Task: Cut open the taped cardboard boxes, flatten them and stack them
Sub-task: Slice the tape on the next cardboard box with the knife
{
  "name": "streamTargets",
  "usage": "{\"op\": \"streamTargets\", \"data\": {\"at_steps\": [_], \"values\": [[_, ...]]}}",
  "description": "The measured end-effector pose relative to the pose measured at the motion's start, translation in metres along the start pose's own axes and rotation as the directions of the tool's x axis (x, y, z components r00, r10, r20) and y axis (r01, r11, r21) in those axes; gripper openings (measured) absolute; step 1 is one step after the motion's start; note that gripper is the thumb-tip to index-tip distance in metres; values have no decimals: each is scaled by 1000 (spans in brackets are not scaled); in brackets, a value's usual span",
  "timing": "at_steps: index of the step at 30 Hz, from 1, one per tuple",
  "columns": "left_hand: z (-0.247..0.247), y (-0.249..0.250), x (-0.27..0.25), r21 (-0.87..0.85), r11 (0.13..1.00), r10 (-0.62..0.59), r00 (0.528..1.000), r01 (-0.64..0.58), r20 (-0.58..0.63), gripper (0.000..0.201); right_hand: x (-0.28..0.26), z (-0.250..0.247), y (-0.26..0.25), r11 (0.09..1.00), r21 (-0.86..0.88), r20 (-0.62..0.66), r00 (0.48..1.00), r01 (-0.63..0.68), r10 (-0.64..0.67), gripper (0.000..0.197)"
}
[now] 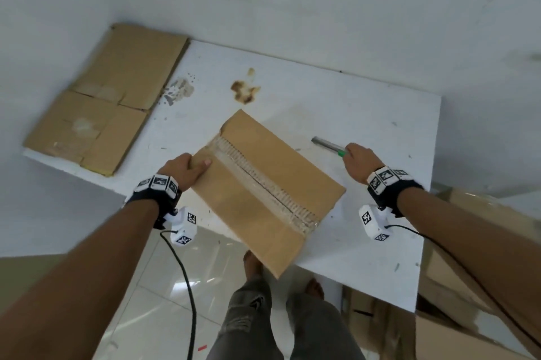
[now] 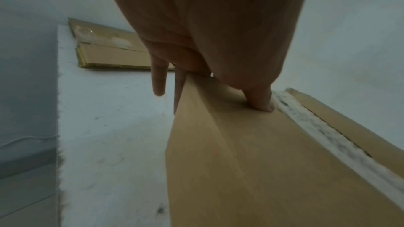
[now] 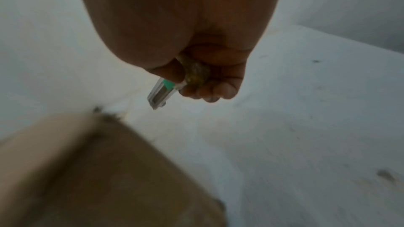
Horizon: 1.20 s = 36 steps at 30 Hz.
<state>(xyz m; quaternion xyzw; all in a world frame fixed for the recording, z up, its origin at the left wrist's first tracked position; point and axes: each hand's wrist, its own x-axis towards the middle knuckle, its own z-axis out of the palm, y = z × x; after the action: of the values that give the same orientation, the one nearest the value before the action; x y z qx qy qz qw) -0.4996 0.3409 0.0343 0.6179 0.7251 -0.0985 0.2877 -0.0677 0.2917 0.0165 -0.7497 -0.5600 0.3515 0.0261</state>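
Observation:
A brown cardboard box (image 1: 263, 184) with a clear-taped top seam (image 1: 263, 184) sits on the white table (image 1: 366, 113), its near corner overhanging the table edge. My left hand (image 1: 184, 169) grips the box's left edge, thumb on top beside the tape and fingers down the side; the left wrist view shows the box (image 2: 262, 161) and the thumb (image 2: 260, 99) pressing on it. My right hand (image 1: 358, 160), to the right of the box and clear of it, holds a utility knife (image 1: 329, 145) with a green slider; the knife (image 3: 161, 92) points toward the table's far side.
A stack of flattened cardboard (image 1: 108, 96) lies at the table's far left corner, against the wall. Brown stains (image 1: 244, 90) mark the tabletop behind the box. More cardboard boxes (image 1: 456, 286) stand on the floor at the right. My legs and bare feet (image 1: 254, 269) are below the table edge.

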Motion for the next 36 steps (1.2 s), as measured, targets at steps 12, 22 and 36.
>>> {"op": "streamTargets", "data": {"at_steps": [12,22,36], "values": [[40,78,-36,-382,876,311,950,-294,-18,106,-114,-72,-65,920,277,-58,961,276,-271,20],[64,64,-35,-575,766,279,954,-289,-107,116,-91,-19,-123,884,37,-37,885,466,-465,25],[70,60,-25,-629,729,264,959,-270,-105,118,-72,0,-182,776,-364,163,855,516,-492,28]]}}
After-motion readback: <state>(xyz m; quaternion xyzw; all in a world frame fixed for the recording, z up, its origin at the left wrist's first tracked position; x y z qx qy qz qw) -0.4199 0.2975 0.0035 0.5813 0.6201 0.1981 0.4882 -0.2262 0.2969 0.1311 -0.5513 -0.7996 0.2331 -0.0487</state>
